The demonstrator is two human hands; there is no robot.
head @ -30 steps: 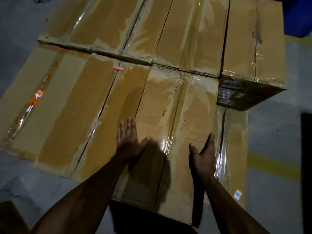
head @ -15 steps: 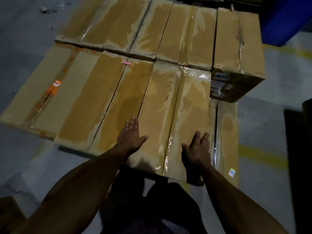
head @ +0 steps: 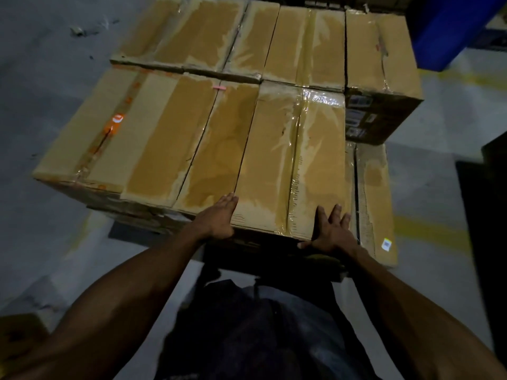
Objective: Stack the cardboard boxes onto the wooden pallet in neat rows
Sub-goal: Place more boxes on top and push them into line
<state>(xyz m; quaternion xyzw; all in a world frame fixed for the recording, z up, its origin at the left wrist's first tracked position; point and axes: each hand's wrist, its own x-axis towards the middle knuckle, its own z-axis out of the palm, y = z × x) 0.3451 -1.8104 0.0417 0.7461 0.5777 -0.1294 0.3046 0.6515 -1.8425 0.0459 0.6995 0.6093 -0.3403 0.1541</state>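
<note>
Both hands rest on the near end of one taped cardboard box (head: 290, 165) in the front row of the stack; the left hand (head: 216, 218) lies flat, fingers straight, along the box's left near corner, and the right hand (head: 330, 231) lies spread and flat on its right near corner, the thumb reaching along the near edge; neither hand curls round anything. This box sits level with the neighbouring boxes (head: 153, 138) to its left and touches them; a lower box (head: 374, 198) shows just beside it on the right, and a back row (head: 274, 39) runs behind, with one labelled box (head: 381, 86) at that row's right end. The wooden pallet (head: 142, 223) is barely visible, a dark edge under the stack's near left corner, on the floor (head: 41, 78). The step in hand looks like seating this box into line; the next move probably calls for an even push from both palms, so the near face comes flush with the row and does not skew.
</note>
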